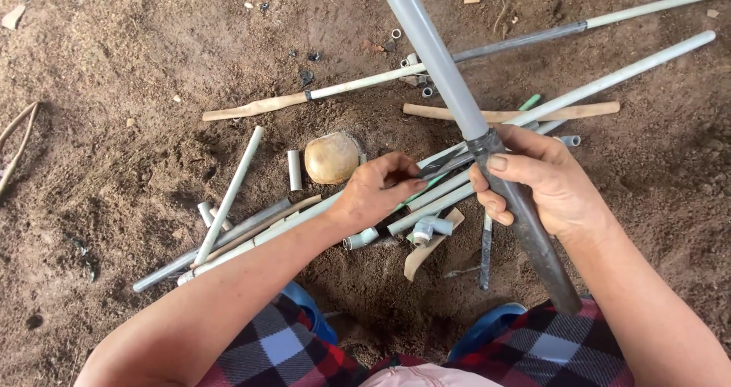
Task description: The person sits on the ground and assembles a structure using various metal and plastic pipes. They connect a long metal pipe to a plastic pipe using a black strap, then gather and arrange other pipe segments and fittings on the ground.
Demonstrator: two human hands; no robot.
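The right hand [544, 185] has its fingers [499, 162] clenched around a long grey pipe [442, 60], which rises tilted above the dirt floor [114, 67]. The left hand [377, 189] pinches a thin dark blade [449, 161] against that pipe. Below lie scattered pale pipes [228, 193] and a round stone [332, 158].
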